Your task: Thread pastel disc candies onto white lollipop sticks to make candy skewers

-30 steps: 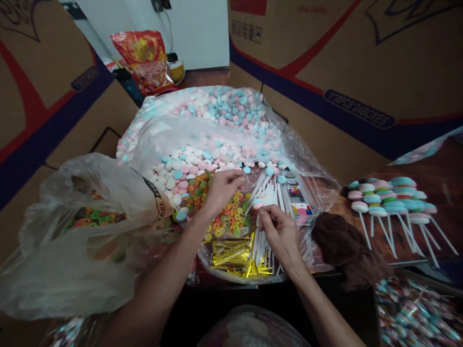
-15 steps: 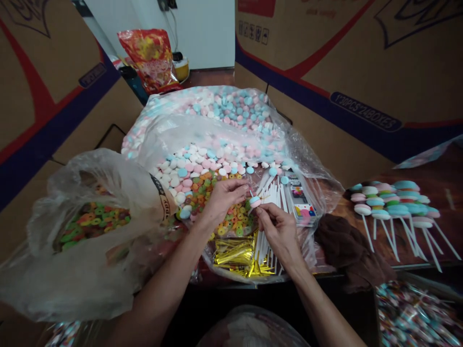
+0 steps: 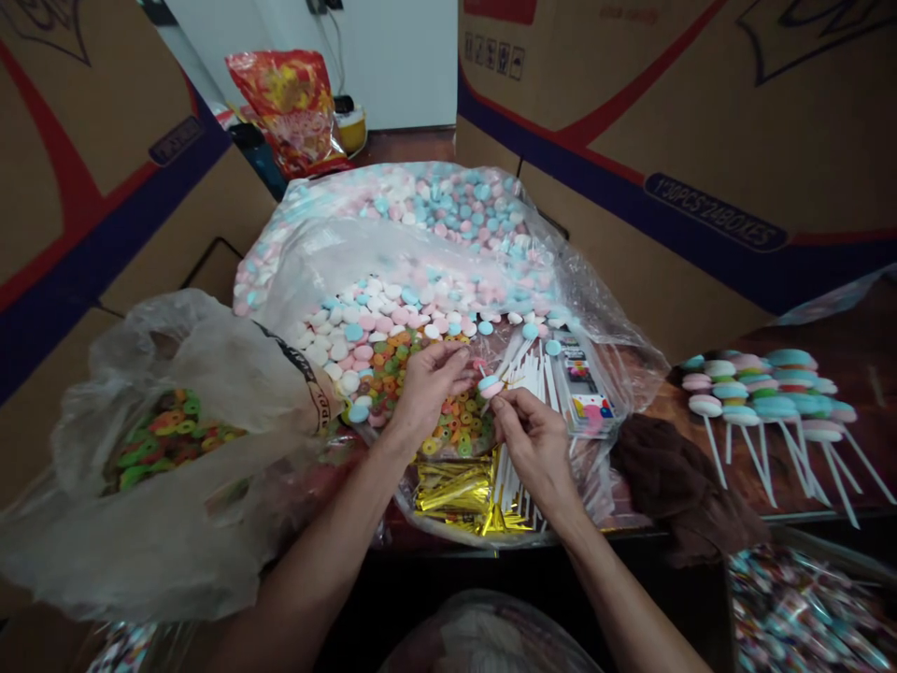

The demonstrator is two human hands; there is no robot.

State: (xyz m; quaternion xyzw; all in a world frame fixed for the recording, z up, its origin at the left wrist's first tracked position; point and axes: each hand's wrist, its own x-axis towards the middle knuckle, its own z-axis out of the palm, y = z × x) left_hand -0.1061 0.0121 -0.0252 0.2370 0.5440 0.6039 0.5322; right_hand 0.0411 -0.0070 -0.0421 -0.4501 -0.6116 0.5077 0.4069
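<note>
I've got the right hand (image 3: 533, 444) pinching a thin stick (image 3: 485, 407) with a pink-and-blue candy (image 3: 491, 386) on it, at the right edge of the ring candies (image 3: 459, 428), and the left hand (image 3: 429, 388) has its fingertips drawn together beside a small red piece (image 3: 478, 364) at the top; whether they grip it, I can't tell. Around those ring candies I see gold ties (image 3: 455, 486) on the near side, white sticks (image 3: 538, 374) to the right, round candies (image 3: 382, 322) beyond, lollipops (image 3: 777, 404) well off right.

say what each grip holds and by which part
Right grip: round pink and blue candy, seemingly at its lower edge. Left grip: small red piece, apparently by its edge.
</note>
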